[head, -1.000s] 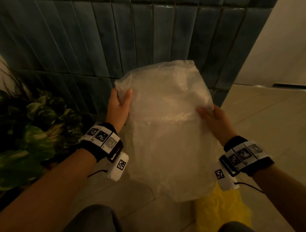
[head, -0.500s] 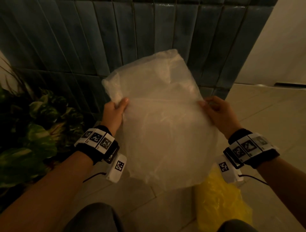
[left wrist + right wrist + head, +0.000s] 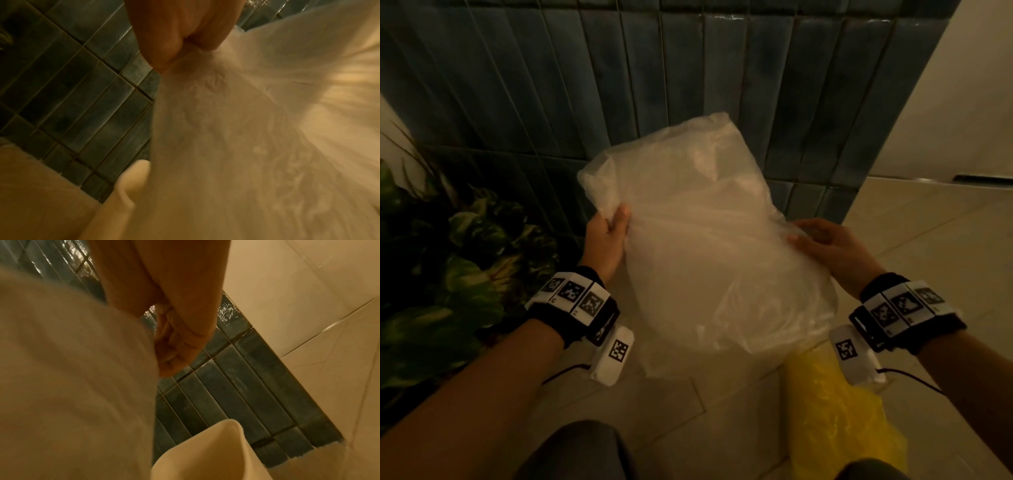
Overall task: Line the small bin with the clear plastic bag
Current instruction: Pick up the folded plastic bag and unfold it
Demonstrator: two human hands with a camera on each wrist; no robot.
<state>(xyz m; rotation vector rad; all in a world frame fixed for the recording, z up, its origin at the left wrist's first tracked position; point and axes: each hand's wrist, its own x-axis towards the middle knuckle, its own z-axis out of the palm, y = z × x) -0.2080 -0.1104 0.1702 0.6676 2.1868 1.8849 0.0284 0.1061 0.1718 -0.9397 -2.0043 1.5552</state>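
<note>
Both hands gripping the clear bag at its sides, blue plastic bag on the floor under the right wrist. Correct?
Not quite: the plastic bag on the floor is yellow, not blue, as the head view shows. The rest holds: left hand and right hand grip the clear bag at its sides.

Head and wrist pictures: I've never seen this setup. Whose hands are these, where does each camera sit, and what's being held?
No machine here: a person wears one camera on the head and one on each wrist, on the black bands with printed squares. The head picture looks down at both hands. The left hand and right hand each pinch a side of a clear plastic bag, held in the air before a blue tiled wall. Each wrist picture shows its own fingers on that bag. A yellow bag lies on the floor; leafy plants stand left.
</note>
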